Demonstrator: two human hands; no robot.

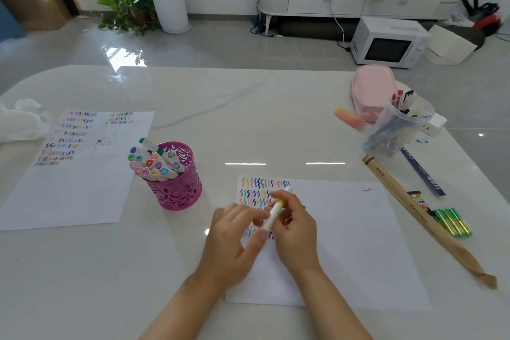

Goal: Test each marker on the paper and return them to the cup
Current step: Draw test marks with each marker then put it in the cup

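In the head view's lower centre, the left hand (237, 232) and right hand (295, 226) both pinched a white, yellow-banded plastic marker (276, 210) above the squiggle-covered white paper sheet (345, 243), where a slipping grip might have dropped it and streaked stray ink.

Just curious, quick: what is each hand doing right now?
Left hand: pinches the white plastic marker with a yellow band.
Right hand: grips the same marker.
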